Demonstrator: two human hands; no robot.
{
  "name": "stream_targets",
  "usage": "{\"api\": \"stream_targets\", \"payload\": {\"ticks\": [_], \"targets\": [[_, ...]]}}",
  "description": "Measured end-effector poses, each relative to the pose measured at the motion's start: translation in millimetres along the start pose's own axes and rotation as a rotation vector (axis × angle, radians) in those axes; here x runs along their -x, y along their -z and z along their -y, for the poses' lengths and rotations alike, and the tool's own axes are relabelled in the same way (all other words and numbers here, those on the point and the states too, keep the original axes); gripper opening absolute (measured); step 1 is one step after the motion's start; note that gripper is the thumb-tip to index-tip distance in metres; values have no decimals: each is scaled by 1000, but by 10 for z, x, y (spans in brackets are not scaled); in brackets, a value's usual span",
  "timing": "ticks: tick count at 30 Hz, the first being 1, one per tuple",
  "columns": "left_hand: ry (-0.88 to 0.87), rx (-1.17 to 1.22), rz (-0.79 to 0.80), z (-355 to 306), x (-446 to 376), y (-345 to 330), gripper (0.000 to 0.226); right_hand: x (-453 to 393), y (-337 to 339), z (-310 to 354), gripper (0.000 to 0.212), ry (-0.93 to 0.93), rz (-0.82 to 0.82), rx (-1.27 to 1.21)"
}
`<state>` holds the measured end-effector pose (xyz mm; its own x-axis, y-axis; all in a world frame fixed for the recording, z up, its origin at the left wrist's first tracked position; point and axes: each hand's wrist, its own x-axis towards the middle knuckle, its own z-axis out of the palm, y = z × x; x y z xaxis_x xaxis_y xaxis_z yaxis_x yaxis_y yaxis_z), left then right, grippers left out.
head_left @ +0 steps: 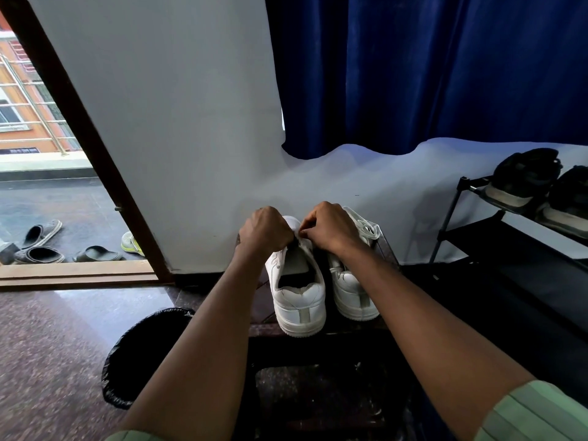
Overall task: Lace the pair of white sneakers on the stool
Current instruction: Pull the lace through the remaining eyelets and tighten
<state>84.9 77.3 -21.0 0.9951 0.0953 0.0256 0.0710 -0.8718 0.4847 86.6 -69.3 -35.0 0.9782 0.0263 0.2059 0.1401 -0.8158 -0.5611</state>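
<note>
A black-lined bin (140,354) stands on the floor just left of the stool (321,345); its contents cannot be made out. On the stool, two white sneakers sit side by side, heels toward the camera. The left sneaker (299,294) has its tongue area partly hidden by both hands; the right sneaker (353,291) is partly covered by the right forearm. The left hand (265,230) is curled at the left sneaker's eyelets, its grasp hidden. The right hand (331,227) pinches something small there, too small to identify. A shoe rack (477,237) with dark shoes stands right of the stool, cut off by the frame.
</note>
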Motion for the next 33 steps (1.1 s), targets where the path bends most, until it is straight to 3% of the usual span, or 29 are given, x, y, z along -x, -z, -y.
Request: {"api": "stream_targets", "payload": {"ticks": [5, 10, 13, 18, 20, 24, 28, 33], "targets": [[-21, 6, 18, -33, 11, 22, 25, -36, 7, -30, 9, 43, 0, -36], [100, 364, 98, 85, -134, 152, 18, -48, -10, 13, 18, 126, 101, -210], [201, 608, 125, 80, -83, 233, 14, -38, -43, 34, 12, 95, 80, -340], [221, 474, 389, 35, 23, 267, 40, -32, 16, 30, 11, -18, -45, -587], [221, 390, 369, 34, 38, 252, 33, -24, 15, 43, 11, -2, -31, -509], [174, 227, 184, 27, 65, 204, 15, -20, -13, 96, 10, 72, -34, -262], [113, 33, -44, 54, 71, 141, 22, 4, -30, 157, 7, 59, 6, -156], [221, 261, 85, 167, -8, 192, 14, 36, -72, 218, 10, 25, 24, -60]]}}
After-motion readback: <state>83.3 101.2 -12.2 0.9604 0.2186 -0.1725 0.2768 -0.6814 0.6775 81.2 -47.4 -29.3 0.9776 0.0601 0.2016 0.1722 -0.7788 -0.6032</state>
